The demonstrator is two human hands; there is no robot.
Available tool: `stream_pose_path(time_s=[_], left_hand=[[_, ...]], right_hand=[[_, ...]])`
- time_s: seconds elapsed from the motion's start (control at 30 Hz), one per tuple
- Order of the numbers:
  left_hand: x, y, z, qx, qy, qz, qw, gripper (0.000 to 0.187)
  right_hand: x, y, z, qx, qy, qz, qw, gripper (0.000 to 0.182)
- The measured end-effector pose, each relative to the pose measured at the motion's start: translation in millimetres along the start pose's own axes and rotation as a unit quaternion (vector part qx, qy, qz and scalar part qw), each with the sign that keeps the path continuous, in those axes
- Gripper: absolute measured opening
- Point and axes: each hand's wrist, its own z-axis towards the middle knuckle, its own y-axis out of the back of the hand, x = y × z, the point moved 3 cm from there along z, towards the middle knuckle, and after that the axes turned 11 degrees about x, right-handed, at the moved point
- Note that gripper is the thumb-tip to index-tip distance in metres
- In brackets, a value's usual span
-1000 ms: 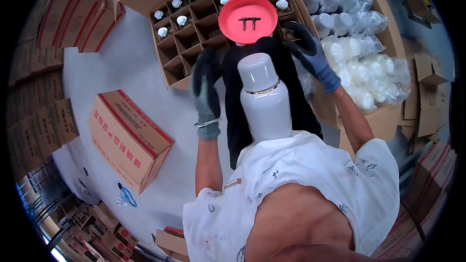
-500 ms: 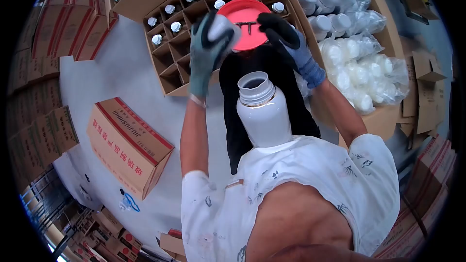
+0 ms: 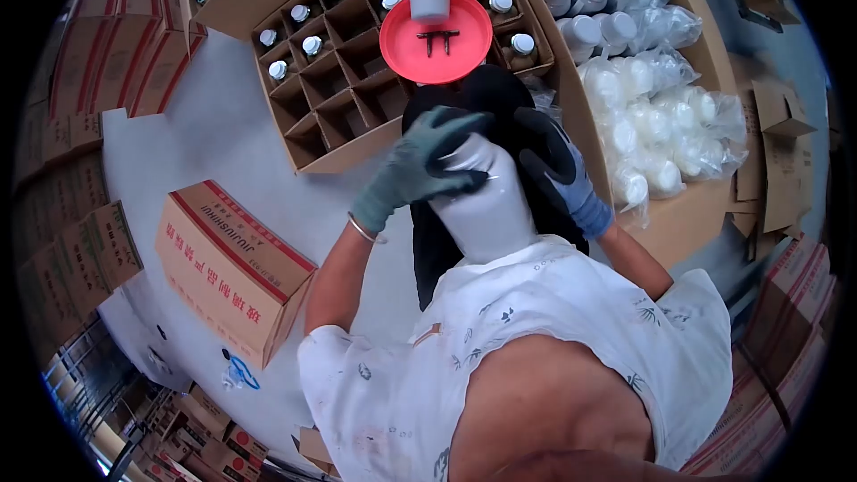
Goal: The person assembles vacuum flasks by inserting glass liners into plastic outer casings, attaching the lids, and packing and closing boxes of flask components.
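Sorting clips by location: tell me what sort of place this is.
Probably a packing area in a flask warehouse or factory: stacked cartons, a divided box of capped flasks, a box of bagged white flasks, and gloved hands on one flask.

Pale grey floor, pretty bare in the middle. Stacks of red-striped cartons line the left side, one sealed box sits alone on the floor, more cartons piled at right. Light's even.

Flask mouth: covered by left hand on white flask.
Flask base: hidden behind shirt.
Right hand palm: behind flask.
Carton print: too small to read.
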Motion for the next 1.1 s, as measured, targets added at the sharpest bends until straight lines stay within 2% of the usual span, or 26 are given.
stream_pose_path(time_s=[0.07, 0.1, 0.13, 0.2, 0.27, 0.3, 0.33, 0.37, 0.4, 0.43, 0.47, 0.5, 0.57, 0.6, 0.67, 0.7, 0.73, 0.77, 0.8, 0.83, 0.87, 0.9, 0.93, 1.0, 1.07, 1.1], left_hand=[[16, 2, -36, -0.185, -0.021, -0.004, 0.982, 0.057], [3, 11, -53, -0.267, -0.049, -0.019, 0.962, 0.052], [-1, 15, -65, -0.333, -0.058, -0.038, 0.94, 0.048], [-1, 15, -85, -0.444, -0.064, -0.074, 0.891, 0.045], [-3, 3, -81, -0.486, -0.051, -0.006, 0.873, 0.049], [2, 0, -81, -0.514, -0.052, -0.032, 0.855, 0.05], [9, -4, -81, -0.541, -0.052, -0.057, 0.838, 0.05], [12, -5, -81, -0.533, -0.026, -0.036, 0.845, 0.05], [15, -5, -82, -0.528, 0.0, -0.014, 0.849, 0.049], [19, -6, -85, -0.523, 0.029, 0.008, 0.852, 0.049], [39, -13, -89, -0.469, 0.05, -0.213, 0.856, 0.045], [79, -24, -99, -0.363, 0.078, -0.074, 0.926, 0.048], [91, -39, -98, -0.191, 0.037, 0.114, 0.974, 0.067], [86, -38, -100, -0.194, 0.031, 0.074, 0.978, 0.067], [81, -36, -105, -0.19, 0.019, -0.009, 0.981, 0.067], [95, -30, -112, -0.212, 0.051, 0.052, 0.975, 0.063], [107, -25, -123, -0.295, 0.059, 0.047, 0.952, 0.051], [99, -20, -126, -0.376, 0.068, 0.04, 0.923, 0.052], [73, -9, -124, -0.427, 0.052, 0.029, 0.902, 0.051], [48, 1, -121, -0.477, 0.034, 0.02, 0.878, 0.051], [15, 8, -112, -0.498, -0.007, 0.006, 0.867, 0.052], [-3, 9, -110, -0.515, -0.04, 0.101, 0.85, 0.059], [-33, 8, -105, -0.473, -0.113, 0.199, 0.851, 0.063], [-39, 10, -105, -0.461, -0.105, 0.202, 0.858, 0.064], [-1, 4, -101, -0.454, 0.009, -0.049, 0.89, 0.065], [24, -4, -100, -0.413, 0.061, -0.105, 0.903, 0.062]], right_hand=[[5, 2, -16, 0.015, 0.003, 0.004, 1.0, 0.049], [2, 1, -27, 0.009, -0.025, 0.12, 0.992, 0.056], [2, -1, -32, 0.007, -0.034, 0.227, 0.973, 0.054], [10, -4, -36, 0.007, -0.042, 0.43, 0.902, 0.051], [-8, -11, -27, 0.093, -0.036, 0.347, 0.932, 0.06], [3, -11, -19, 0.093, -0.089, 0.491, 0.861, 0.06], [16, -12, -11, 0.09, -0.139, 0.622, 0.765, 0.061], [28, -8, -1, 0.091, -0.107, 0.58, 0.803, 0.064], [35, 4, 9, 0.063, 0.003, 0.401, 0.914, 0.066], [43, 13, 15, 0.031, 0.111, 0.201, 0.973, 0.067], [55, 16, 16, -0.002, 0.211, -0.007, 0.977, 0.069], [73, 21, 13, 0.019, 0.288, -0.092, 0.953, 0.073], [103, 32, 10, 0.158, 0.385, -0.215, 0.884, 0.069], [111, 35, 5, 0.229, 0.407, -0.259, 0.846, 0.07], [105, 52, 10, 0.259, 0.375, -0.232, 0.859, 0.069], [95, 64, 18, 0.237, 0.335, -0.181, 0.894, 0.068], [87, 72, 20, 0.215, 0.293, -0.13, 0.923, 0.068], [72, 75, 20, 0.142, 0.182, 0.044, 0.972, 0.083], [31, 64, 37, 0.076, 0.123, 0.162, 0.976, 0.098], [27, 55, 29, 0.094, 0.178, -0.181, 0.963, 0.099], [19, 46, 24, 0.14, 0.113, -0.065, 0.982, 0.095], [12, 36, 19, 0.165, 0.042, 0.052, 0.984, 0.092], [12, 34, 20, 0.179, 0.031, 0.112, 0.977, 0.091], [24, 31, 22, 0.201, 0.004, 0.231, 0.952, 0.09], [50, 44, 29, 0.138, 0.018, 0.291, 0.947, 0.101], [66, 52, 29, 0.152, 0.114, 0.168, 0.967, 0.102]])
